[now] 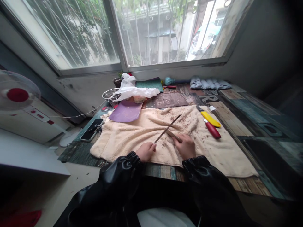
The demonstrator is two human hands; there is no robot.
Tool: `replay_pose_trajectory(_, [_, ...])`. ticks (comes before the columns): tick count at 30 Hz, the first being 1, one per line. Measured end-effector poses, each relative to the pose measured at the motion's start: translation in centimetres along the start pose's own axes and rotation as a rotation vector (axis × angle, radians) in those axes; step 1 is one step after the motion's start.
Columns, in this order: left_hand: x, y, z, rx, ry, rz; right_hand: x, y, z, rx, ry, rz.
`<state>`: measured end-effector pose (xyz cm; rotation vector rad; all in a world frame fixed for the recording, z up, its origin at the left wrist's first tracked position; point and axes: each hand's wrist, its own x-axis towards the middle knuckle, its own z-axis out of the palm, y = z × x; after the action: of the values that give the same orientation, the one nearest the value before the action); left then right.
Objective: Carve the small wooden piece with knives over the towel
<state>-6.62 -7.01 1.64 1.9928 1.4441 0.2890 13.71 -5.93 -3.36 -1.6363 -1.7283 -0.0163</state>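
My left hand (145,152) is closed around the near end of a thin dark hacksaw blade (167,128), which slants away to the upper right and has a small hole at its far tip. My right hand (186,147) grips a brown, slightly curved wooden stick (174,135), whose far end lies beside the blade's middle. Whether the two touch, I cannot tell. Under both hands spreads a rumpled cream towel (123,142) scattered with brown shavings. A red-handled knife (213,130) and a yellow utility knife (209,117) lie on its right part.
A purple sheet (126,111) lies at the towel's far left, near a white plastic bag (137,92). Left of the towel is a phone (92,130). A green cutting mat (150,84) and a grey padded bundle (209,83) sit at the back. A fan (33,113) stands left.
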Motion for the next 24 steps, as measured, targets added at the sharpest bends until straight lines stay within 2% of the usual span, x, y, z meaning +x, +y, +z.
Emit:
replay_pose_trajectory(6, [-0.2,-0.3,-0.2,-0.006,0.057,-0.027,0.0,0.1,-0.2,-0.041,-0.032,-0.084])
replay_pose_trajectory(8, [-0.1,-0.5,-0.6,-0.017,0.14,-0.035,0.0,0.1,-0.2,-0.044,-0.031,-0.077])
replay_pose_trajectory(11, [0.0,-0.7,-1.7,-0.075,0.33,-0.038,0.1,-0.1,-0.4,0.001,-0.043,-0.031])
replay_pose_trajectory(13, [0.0,-0.7,-2.2,-0.215,0.373,-0.026,0.2,-0.2,-0.6,0.088,-0.04,0.042])
replay_pose_trajectory(16, [0.3,-0.1,-2.1,-0.701,0.162,-0.061,0.6,-0.2,-0.9,0.279,0.005,0.259])
replay_pose_trajectory(18, [0.6,0.5,-1.4,-1.002,-0.011,-0.051,0.7,0.0,-1.1,0.44,0.039,0.394])
replay_pose_trajectory(19, [0.9,0.9,-0.9,-1.106,-0.047,-0.028,0.8,0.2,-1.1,0.533,0.038,0.438])
replay_pose_trajectory(22, [2.1,2.2,0.8,-1.288,0.004,0.046,0.9,0.8,-0.8,0.827,0.013,0.508])
replay_pose_trajectory(24, [3.1,3.1,1.7,-1.321,0.044,0.082,0.9,1.0,-0.5,0.976,0.014,0.529])
